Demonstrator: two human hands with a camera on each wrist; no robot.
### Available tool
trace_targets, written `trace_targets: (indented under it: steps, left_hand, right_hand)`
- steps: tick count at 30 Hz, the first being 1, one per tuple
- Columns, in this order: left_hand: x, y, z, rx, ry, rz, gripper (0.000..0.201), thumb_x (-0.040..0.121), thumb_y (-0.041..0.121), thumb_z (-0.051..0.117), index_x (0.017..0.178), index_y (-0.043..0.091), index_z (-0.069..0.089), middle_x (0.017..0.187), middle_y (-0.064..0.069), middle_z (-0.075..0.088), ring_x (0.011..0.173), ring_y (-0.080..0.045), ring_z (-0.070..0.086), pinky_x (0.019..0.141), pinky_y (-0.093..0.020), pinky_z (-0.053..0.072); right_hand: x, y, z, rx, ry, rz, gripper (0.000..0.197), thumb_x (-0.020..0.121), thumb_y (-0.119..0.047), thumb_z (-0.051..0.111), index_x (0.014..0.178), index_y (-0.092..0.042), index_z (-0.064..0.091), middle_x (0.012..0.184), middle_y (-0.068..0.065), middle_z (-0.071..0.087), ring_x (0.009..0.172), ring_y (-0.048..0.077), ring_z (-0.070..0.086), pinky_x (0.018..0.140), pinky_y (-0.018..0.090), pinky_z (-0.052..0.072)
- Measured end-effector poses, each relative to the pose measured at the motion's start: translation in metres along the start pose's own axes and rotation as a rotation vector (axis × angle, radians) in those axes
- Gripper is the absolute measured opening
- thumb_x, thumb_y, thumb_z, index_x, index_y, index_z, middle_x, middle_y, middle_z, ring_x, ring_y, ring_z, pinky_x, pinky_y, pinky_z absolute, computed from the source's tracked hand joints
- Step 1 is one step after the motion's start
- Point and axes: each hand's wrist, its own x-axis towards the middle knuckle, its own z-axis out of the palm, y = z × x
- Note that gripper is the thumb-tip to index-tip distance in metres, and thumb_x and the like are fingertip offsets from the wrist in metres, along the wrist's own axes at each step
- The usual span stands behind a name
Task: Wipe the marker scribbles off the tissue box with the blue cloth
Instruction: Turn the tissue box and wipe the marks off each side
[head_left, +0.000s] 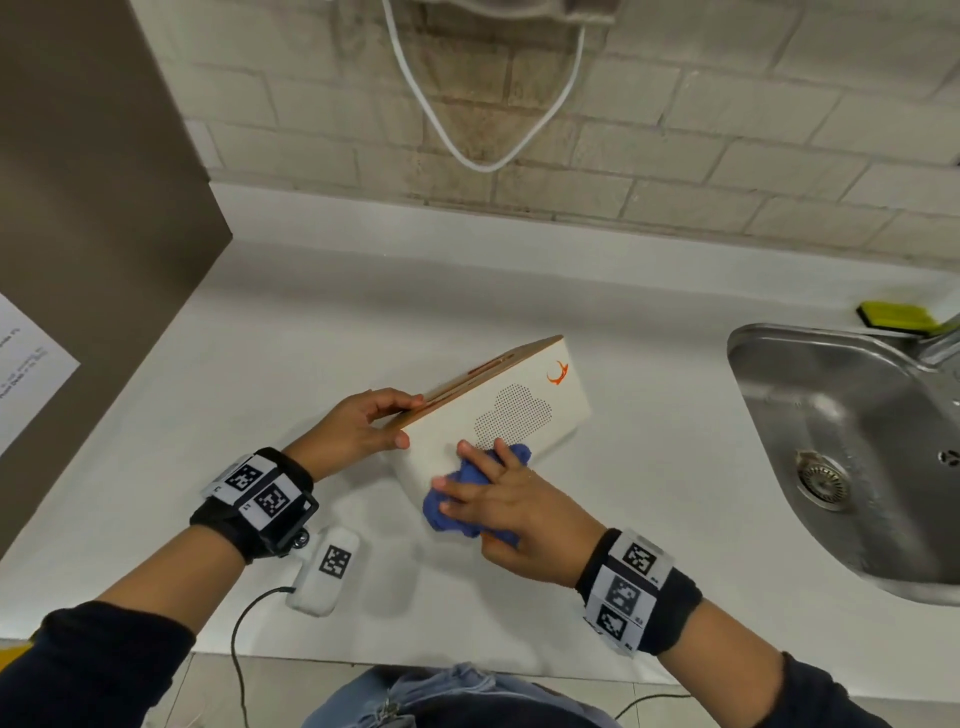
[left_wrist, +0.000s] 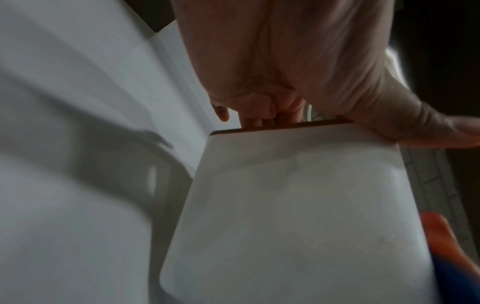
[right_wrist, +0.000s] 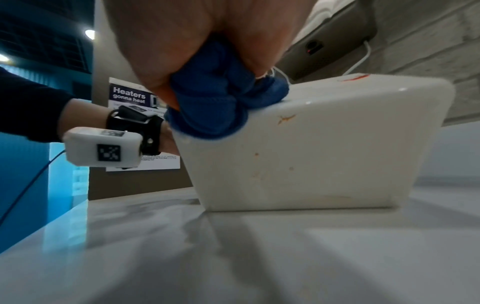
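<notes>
Tissue box (head_left: 524, 410), white with a brown top panel, tilted on one lower edge on the white countertop (head_left: 311, 338), left of the steel sink (head_left: 841, 415). Left hand (head_left: 358, 426) grips the box's left end, fingers curled over the brown top edge and thumb on the white face; the left wrist view shows the same fingers (left_wrist: 259, 121) hooked over that edge. Right hand (head_left: 498, 504) presses the bunched blue cloth (head_left: 467, 499) against the box's near lower-left corner, fingers spread over the cloth; in the right wrist view the cloth (right_wrist: 215, 98) bulges out from under the palm onto the box's rim. An orange scribble (head_left: 558, 373) lies at the upper right corner of the box's near face, above a dotted cloud print (head_left: 511, 418); fainter orange marks (right_wrist: 285, 118) show on the box's end face. A yellow-green sponge (head_left: 901, 314) sits behind the sink. A white cable (head_left: 488, 166) loops down the brick wall behind the box
</notes>
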Motion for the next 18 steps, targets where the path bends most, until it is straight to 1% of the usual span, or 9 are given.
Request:
trace_targets:
  steps: [2,3,6,9,11,13,15,16,18]
  left_hand:
    - [0.001,-0.001,-0.002,0.001,-0.007,-0.005,0.058,0.049,0.042,0.074,0.103,0.027,0.062,0.123,0.0,0.059,0.122,-0.019,0.05,0.1,-0.026,0.039]
    - [0.0,-0.001,-0.003,0.002,-0.01,-0.008,0.06,0.047,0.044,0.076,0.103,0.028,0.062,0.123,0.0,0.059,0.122,-0.018,0.05,0.104,-0.03,0.038]
    - [0.0,-0.004,-0.005,0.02,-0.021,-0.019,0.066,0.037,0.06,0.082,0.097,0.037,0.067,0.122,0.003,0.061,0.122,-0.017,0.05,0.107,-0.035,0.033]
    - [0.0,-0.003,-0.006,0.037,-0.021,-0.024,0.068,0.037,0.055,0.081,0.099,0.032,0.064,0.115,0.007,0.062,0.119,-0.017,0.051,0.106,-0.034,0.035]
    - [0.001,-0.003,-0.005,0.046,-0.025,-0.009,0.078,0.033,0.061,0.081,0.101,0.028,0.063,0.112,0.009,0.063,0.115,-0.011,0.053,0.1,-0.021,0.038]
    - [0.001,-0.003,-0.004,0.045,-0.023,0.006,0.085,0.028,0.069,0.079,0.1,0.028,0.063,0.105,0.017,0.066,0.11,-0.004,0.054,0.09,-0.008,0.039]
    - [0.001,-0.003,-0.004,0.023,-0.003,0.001,0.084,0.027,0.071,0.078,0.098,0.029,0.062,0.095,0.024,0.069,0.105,0.0,0.055,0.084,-0.004,0.04]
    - [0.0,-0.003,-0.005,0.013,0.007,-0.001,0.084,0.027,0.072,0.078,0.097,0.029,0.062,0.095,0.023,0.069,0.104,0.001,0.056,0.083,-0.004,0.041]
    - [0.0,-0.003,-0.004,0.015,0.004,0.003,0.083,0.029,0.072,0.078,0.098,0.029,0.062,0.1,0.02,0.068,0.105,0.001,0.055,0.085,-0.004,0.041]
  right_hand:
    - [-0.013,0.0,-0.007,0.112,-0.011,0.015,0.033,0.076,-0.005,0.057,0.107,-0.011,0.065,0.123,0.008,0.064,0.137,0.021,0.023,0.117,0.035,0.002]
    - [-0.017,-0.002,-0.014,0.205,0.047,0.064,0.029,0.074,-0.004,0.059,0.102,-0.01,0.067,0.117,0.01,0.067,0.136,0.022,0.031,0.118,0.033,0.01]
    - [-0.013,-0.005,-0.041,0.557,0.424,0.317,0.032,0.069,-0.007,0.054,0.097,-0.009,0.069,0.108,0.011,0.067,0.115,0.018,0.056,0.102,0.027,0.039]
    - [0.01,-0.002,-0.053,0.628,0.654,0.425,0.029,0.074,-0.002,0.054,0.098,-0.013,0.065,0.104,0.002,0.065,0.1,0.01,0.061,0.09,0.021,0.045]
    - [0.028,-0.001,-0.049,0.611,0.68,0.443,0.028,0.076,0.0,0.053,0.099,-0.013,0.062,0.102,-0.003,0.064,0.097,0.003,0.06,0.087,0.016,0.044]
    - [0.042,-0.004,-0.038,0.494,0.639,0.341,0.025,0.074,-0.002,0.053,0.095,-0.01,0.063,0.094,0.002,0.067,0.089,0.002,0.06,0.083,0.012,0.043]
    - [0.048,-0.011,-0.026,0.374,0.577,0.195,0.021,0.069,-0.002,0.052,0.086,-0.002,0.064,0.079,0.016,0.07,0.075,0.012,0.06,0.074,0.01,0.041]
    - [0.048,-0.013,-0.021,0.345,0.535,0.143,0.02,0.067,-0.001,0.052,0.083,-0.001,0.065,0.075,0.019,0.07,0.071,0.017,0.06,0.072,0.013,0.04]
    - [0.039,-0.016,-0.013,0.355,0.423,0.075,0.019,0.067,0.003,0.055,0.082,0.001,0.066,0.075,0.017,0.07,0.07,0.02,0.06,0.074,0.017,0.041]
